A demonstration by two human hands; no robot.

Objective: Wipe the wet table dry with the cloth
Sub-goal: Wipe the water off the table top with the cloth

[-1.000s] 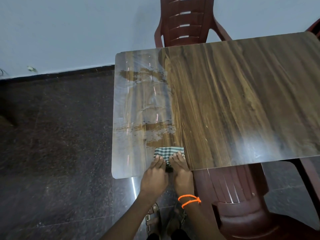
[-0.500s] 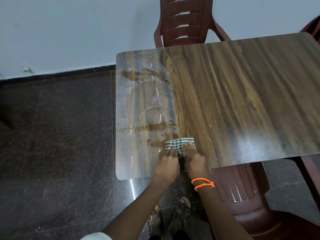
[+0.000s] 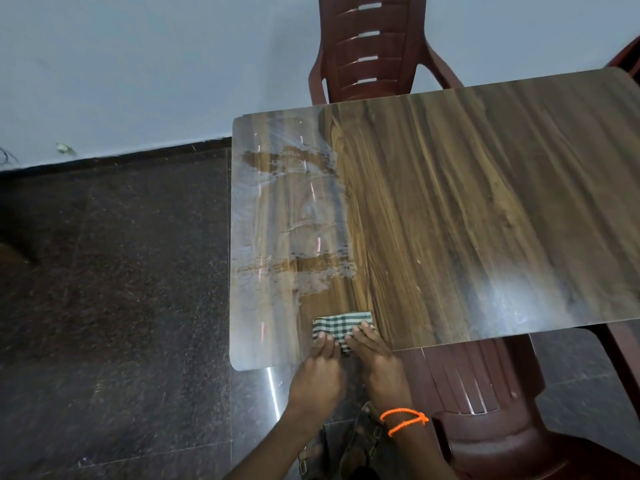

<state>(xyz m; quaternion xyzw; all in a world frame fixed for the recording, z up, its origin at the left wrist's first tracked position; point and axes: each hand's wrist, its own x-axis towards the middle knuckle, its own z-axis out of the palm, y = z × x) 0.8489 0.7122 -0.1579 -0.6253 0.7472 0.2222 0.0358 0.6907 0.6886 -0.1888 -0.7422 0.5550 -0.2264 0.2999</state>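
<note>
Seemingly, cloth (image 3: 341, 325) lengthwise left-to-right

The cloth (image 3: 341, 325) was checked green and white. The table (image 3: 485, 202) showed streaked brown woodgrain, with a pale grey sheen over its left part. The chairs (image 3: 370, 46) were dark red, the wrist thread (image 3: 403, 420) orange, the floor (image 3: 114, 289) speckled black.
</note>
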